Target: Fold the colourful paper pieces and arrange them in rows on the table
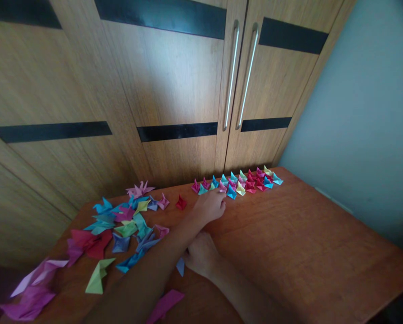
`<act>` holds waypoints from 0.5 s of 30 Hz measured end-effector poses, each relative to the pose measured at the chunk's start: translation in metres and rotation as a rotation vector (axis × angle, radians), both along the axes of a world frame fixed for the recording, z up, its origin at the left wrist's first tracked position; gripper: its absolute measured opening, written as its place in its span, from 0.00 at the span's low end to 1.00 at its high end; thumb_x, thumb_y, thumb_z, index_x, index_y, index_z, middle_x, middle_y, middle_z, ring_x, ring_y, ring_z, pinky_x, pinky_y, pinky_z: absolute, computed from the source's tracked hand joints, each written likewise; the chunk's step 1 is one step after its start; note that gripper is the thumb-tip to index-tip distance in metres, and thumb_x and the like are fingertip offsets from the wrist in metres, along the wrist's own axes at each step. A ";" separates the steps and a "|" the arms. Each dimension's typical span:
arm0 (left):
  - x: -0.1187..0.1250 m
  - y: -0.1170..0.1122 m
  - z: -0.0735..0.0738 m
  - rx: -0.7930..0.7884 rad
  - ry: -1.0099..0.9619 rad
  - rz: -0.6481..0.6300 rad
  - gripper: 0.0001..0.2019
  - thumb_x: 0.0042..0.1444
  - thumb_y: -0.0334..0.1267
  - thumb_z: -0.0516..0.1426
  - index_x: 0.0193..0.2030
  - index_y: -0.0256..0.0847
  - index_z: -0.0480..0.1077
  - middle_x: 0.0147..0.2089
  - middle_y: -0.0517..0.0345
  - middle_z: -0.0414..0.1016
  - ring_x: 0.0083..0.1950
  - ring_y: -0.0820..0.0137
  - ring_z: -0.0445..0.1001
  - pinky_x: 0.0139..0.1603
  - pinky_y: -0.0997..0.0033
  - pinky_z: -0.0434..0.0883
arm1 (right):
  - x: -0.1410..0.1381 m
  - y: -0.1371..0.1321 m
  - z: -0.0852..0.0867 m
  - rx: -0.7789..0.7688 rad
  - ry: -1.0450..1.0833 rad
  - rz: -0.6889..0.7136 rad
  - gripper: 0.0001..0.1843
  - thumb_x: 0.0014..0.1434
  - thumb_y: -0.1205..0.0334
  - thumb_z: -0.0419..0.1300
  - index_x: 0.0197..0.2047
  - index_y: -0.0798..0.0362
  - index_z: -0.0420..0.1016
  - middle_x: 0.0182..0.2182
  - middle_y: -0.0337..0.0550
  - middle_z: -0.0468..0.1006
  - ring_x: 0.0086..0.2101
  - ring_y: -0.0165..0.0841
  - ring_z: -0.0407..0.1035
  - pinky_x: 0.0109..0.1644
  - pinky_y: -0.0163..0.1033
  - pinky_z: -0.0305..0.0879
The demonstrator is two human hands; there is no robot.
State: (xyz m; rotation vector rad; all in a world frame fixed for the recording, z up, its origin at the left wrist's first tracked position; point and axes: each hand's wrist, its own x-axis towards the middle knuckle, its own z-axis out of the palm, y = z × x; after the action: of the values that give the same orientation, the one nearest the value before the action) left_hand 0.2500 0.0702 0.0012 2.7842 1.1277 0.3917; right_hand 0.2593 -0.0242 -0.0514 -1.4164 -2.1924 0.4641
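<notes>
My left hand [211, 206] reaches across to the front of a row of small folded-paper boats [241, 189]. Its fingers are curled down beside a pink paper boat [222, 185]; whatever they may hold is hidden. Under my left forearm, my right hand [202, 254] rests low over the table with its fingers curled in. The left arm covers part of those fingers, so their contents do not show. A pale blue paper piece [180, 266] lies by the right fingertips. One red paper boat [181, 202] stands alone left of my left hand.
Folded paper pieces in many colours spread over the table's left side, among them a pink crane [140, 190], a red piece [91, 242] and a green one [99, 275]. The brown wooden table [289, 252] backs onto a wooden cupboard [174, 81]; a pale wall [363, 112] rises at right.
</notes>
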 end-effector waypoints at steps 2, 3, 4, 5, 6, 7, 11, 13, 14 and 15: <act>-0.005 -0.001 0.002 -0.009 -0.014 0.014 0.10 0.58 0.37 0.52 0.43 0.41 0.71 0.44 0.50 0.74 0.44 0.61 0.73 0.42 0.64 0.71 | -0.001 0.000 0.002 -0.009 -0.016 0.001 0.13 0.55 0.64 0.54 0.43 0.52 0.76 0.42 0.47 0.79 0.41 0.40 0.74 0.41 0.37 0.65; -0.009 0.000 0.003 -0.016 -0.020 0.022 0.10 0.57 0.38 0.52 0.43 0.41 0.71 0.43 0.50 0.75 0.43 0.62 0.74 0.41 0.65 0.71 | -0.001 0.000 0.003 -0.010 -0.027 0.003 0.13 0.56 0.64 0.54 0.43 0.52 0.76 0.41 0.48 0.79 0.41 0.40 0.74 0.41 0.37 0.64; -0.012 0.000 0.004 -0.023 -0.027 0.030 0.09 0.57 0.38 0.52 0.42 0.42 0.72 0.42 0.51 0.75 0.43 0.62 0.74 0.41 0.66 0.70 | -0.001 0.000 0.004 -0.007 -0.037 0.011 0.13 0.56 0.64 0.54 0.42 0.52 0.76 0.41 0.48 0.79 0.41 0.40 0.74 0.40 0.37 0.64; -0.016 0.000 0.005 -0.029 -0.035 0.040 0.09 0.57 0.38 0.53 0.41 0.42 0.72 0.42 0.52 0.76 0.43 0.63 0.74 0.41 0.67 0.70 | 0.000 0.000 0.005 0.000 -0.045 0.019 0.13 0.56 0.64 0.53 0.43 0.52 0.76 0.41 0.48 0.79 0.40 0.39 0.74 0.39 0.37 0.64; -0.020 0.000 0.007 -0.035 -0.043 0.051 0.09 0.57 0.37 0.53 0.42 0.43 0.72 0.42 0.53 0.76 0.43 0.63 0.74 0.41 0.68 0.70 | 0.001 0.001 0.007 0.008 -0.052 0.024 0.13 0.57 0.64 0.53 0.42 0.52 0.75 0.41 0.47 0.79 0.40 0.39 0.74 0.39 0.37 0.64; -0.024 0.000 0.009 -0.040 -0.053 0.065 0.09 0.57 0.36 0.53 0.42 0.43 0.72 0.42 0.53 0.77 0.44 0.64 0.74 0.42 0.68 0.69 | 0.004 0.002 0.009 0.015 -0.062 0.017 0.13 0.58 0.63 0.52 0.42 0.51 0.75 0.40 0.46 0.79 0.39 0.38 0.74 0.39 0.37 0.64; -0.048 -0.008 0.020 -0.051 -0.082 0.127 0.11 0.58 0.35 0.52 0.45 0.45 0.72 0.41 0.55 0.78 0.43 0.65 0.75 0.42 0.69 0.68 | 0.029 0.013 0.020 0.018 -0.127 -0.181 0.11 0.60 0.62 0.50 0.37 0.50 0.74 0.37 0.45 0.79 0.37 0.37 0.74 0.37 0.37 0.63; -0.062 -0.017 0.023 -0.053 -0.090 0.160 0.11 0.58 0.35 0.52 0.44 0.45 0.72 0.39 0.56 0.78 0.41 0.65 0.75 0.41 0.70 0.68 | 0.048 0.021 0.026 0.002 -0.163 -0.358 0.10 0.61 0.60 0.50 0.37 0.50 0.72 0.35 0.46 0.78 0.36 0.38 0.73 0.36 0.38 0.63; -0.070 -0.024 0.024 -0.053 -0.095 0.178 0.10 0.58 0.35 0.52 0.44 0.45 0.72 0.38 0.56 0.78 0.40 0.66 0.75 0.40 0.71 0.68 | 0.058 0.024 0.028 -0.018 -0.183 -0.456 0.11 0.62 0.57 0.49 0.37 0.50 0.71 0.34 0.47 0.78 0.35 0.39 0.73 0.36 0.39 0.62; -0.077 -0.031 0.023 -0.057 -0.105 0.198 0.10 0.58 0.36 0.52 0.44 0.44 0.72 0.37 0.56 0.78 0.39 0.66 0.76 0.39 0.71 0.67 | 0.066 0.027 0.029 -0.043 -0.205 -0.547 0.13 0.63 0.54 0.49 0.38 0.51 0.70 0.33 0.48 0.77 0.34 0.40 0.73 0.36 0.40 0.63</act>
State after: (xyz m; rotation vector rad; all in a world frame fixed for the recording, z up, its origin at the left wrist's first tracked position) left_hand 0.1727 0.0388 0.0247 2.5786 1.3713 0.5099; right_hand 0.3256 0.0028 -0.0220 -2.0693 -1.8281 0.1739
